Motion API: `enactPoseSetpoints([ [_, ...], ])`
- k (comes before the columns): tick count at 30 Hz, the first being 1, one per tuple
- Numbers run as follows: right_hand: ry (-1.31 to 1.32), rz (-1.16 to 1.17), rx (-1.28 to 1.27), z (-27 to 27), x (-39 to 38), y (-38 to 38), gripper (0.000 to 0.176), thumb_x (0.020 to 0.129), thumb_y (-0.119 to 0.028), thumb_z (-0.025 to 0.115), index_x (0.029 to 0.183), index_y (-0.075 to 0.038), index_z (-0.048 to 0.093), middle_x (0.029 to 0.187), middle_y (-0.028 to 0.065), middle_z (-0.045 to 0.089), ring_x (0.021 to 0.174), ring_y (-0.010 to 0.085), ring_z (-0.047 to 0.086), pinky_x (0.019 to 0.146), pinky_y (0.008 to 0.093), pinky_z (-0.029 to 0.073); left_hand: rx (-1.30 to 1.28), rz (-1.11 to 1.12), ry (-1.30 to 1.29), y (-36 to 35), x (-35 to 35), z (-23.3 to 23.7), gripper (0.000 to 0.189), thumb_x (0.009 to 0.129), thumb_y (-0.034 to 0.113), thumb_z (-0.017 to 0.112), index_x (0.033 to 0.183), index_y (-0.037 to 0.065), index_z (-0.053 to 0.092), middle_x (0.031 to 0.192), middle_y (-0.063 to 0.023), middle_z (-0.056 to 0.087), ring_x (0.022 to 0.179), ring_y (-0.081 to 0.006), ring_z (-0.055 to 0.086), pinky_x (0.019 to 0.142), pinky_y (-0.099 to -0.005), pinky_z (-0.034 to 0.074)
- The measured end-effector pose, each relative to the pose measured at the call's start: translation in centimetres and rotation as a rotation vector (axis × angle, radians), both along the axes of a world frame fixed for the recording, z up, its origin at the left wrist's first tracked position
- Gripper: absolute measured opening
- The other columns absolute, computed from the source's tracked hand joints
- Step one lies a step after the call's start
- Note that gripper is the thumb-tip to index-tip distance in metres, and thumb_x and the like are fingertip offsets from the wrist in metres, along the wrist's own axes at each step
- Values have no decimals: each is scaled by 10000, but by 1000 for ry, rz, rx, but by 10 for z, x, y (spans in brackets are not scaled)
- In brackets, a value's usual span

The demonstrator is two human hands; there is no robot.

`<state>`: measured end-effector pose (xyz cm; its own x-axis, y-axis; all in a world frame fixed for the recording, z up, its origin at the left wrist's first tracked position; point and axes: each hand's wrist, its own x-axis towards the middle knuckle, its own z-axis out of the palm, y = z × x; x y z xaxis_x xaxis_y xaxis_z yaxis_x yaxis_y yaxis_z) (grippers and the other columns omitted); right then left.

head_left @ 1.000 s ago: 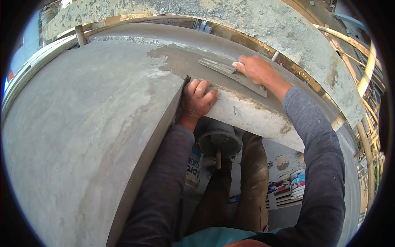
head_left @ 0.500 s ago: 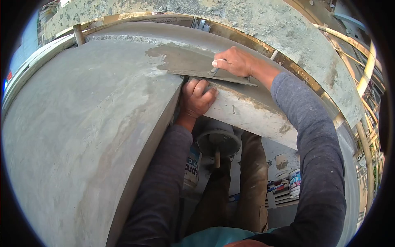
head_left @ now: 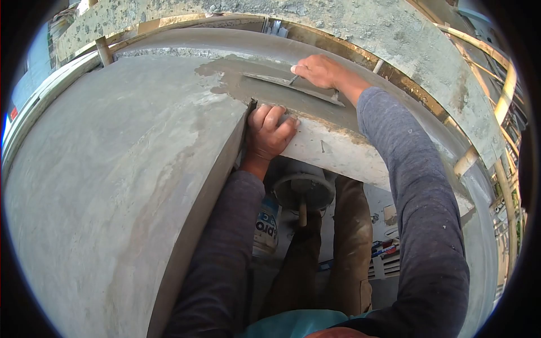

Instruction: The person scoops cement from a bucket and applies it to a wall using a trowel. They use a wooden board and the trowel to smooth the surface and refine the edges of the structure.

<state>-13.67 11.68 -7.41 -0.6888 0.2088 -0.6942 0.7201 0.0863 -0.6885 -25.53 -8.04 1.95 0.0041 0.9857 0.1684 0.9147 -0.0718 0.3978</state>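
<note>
A long flat metal trowel (head_left: 293,90) lies against wet grey plaster (head_left: 225,76) on the curved ledge. My right hand (head_left: 318,71) is closed around its handle, above the blade. Nearer to me, my left hand (head_left: 271,130) has its fingers curled over the top edge of a pale board (head_left: 338,147), at the corner where the board meets the smooth grey slab (head_left: 112,141). Its palm is hidden, and only the board's edge shows under the fingers.
Below the board hang a dark bucket (head_left: 304,188) and, lower, a labelled pail (head_left: 266,228) near my legs. A rough concrete band (head_left: 360,25) curves across the top. Bamboo poles (head_left: 507,93) stand at the right.
My right hand and the trowel have moved up and slightly left, away from the board's edge onto the wet plaster. My left hand has stayed in place.
</note>
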Motion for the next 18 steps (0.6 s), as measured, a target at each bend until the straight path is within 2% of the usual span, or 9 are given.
enactPoseSetpoints([
  [1, -1, 10, 4, 10, 2, 2, 496, 971, -491, 447, 1027, -54, 674, 990, 169, 684, 930, 364, 628, 836, 470, 469, 11, -6, 1, 2, 1, 0, 232, 690, 174, 815, 874, 174, 673, 1101, -40, 541, 1063, -283, 482, 870, -402, 474],
  [3, 229, 38, -42, 29, 7, 10, 457, 972, -425, 455, 864, -14, 623, 774, 169, 622, 757, 320, 589, 727, 438, 451, 22, 6, 1, 2, 1, -3, 239, 687, 172, 819, 877, 173, 674, 1100, -39, 536, 1066, -281, 482, 872, -402, 479],
  [6, 274, 0, -28, 38, 23, 30, 484, 976, -459, 454, 858, -20, 620, 763, 159, 617, 743, 333, 576, 724, 434, 455, 34, 12, -4, 1, 1, -3, 254, 680, 165, 826, 882, 172, 672, 1100, -37, 526, 1072, -278, 481, 873, -400, 490],
  [7, 269, 0, -25, 30, 24, 31, 484, 976, -459, 454, 858, -20, 620, 763, 159, 617, 743, 333, 576, 724, 434, 455, 38, 10, -6, 1, 2, -4, 262, 675, 161, 830, 884, 172, 670, 1100, -36, 521, 1073, -278, 481, 873, -399, 495],
  [9, 100, -29, 123, 6, 21, 29, 505, 977, -494, 452, 888, -31, 633, 782, 164, 625, 755, 345, 587, 733, 439, 463, 45, 10, -11, 0, 3, -5, 263, 673, 157, 831, 880, 173, 669, 1102, -37, 520, 1074, -278, 482, 870, -399, 499],
  [11, 86, 8, 147, -2, 6, 16, 513, 977, -510, 447, 913, -38, 639, 817, 168, 639, 792, 356, 605, 746, 450, 474, 47, 3, -13, 1, 2, -5, 264, 671, 154, 833, 876, 174, 668, 1105, -38, 519, 1074, -278, 483, 868, -400, 502],
  [13, 68, 51, 163, 9, -17, 3, 523, 977, -525, 442, 938, -45, 645, 852, 171, 654, 829, 366, 623, 760, 461, 484, 29, 4, 5, 2, 2, -1, 258, 675, 157, 832, 870, 180, 665, 1104, -40, 519, 1070, -278, 487, 873, -399, 499],
  [15, 13, 75, 245, 41, -29, -7, 515, 983, -518, 427, 975, -54, 651, 933, 181, 670, 929, 381, 635, 790, 493, 494, 32, 12, 5, 3, 2, -1, 215, 690, 170, 820, 840, 184, 666, 1089, -33, 528, 1056, -266, 496, 874, -393, 491],
  [18, -125, 128, 209, 40, -5, -9, 516, 985, -505, 423, 1028, -54, 670, 990, 188, 677, 987, 375, 643, 832, 494, 510, 54, 30, 3, 3, 6, 0, 178, 703, 183, 811, 806, 186, 666, 1077, -27, 536, 1043, -256, 505, 874, -387, 486],
])
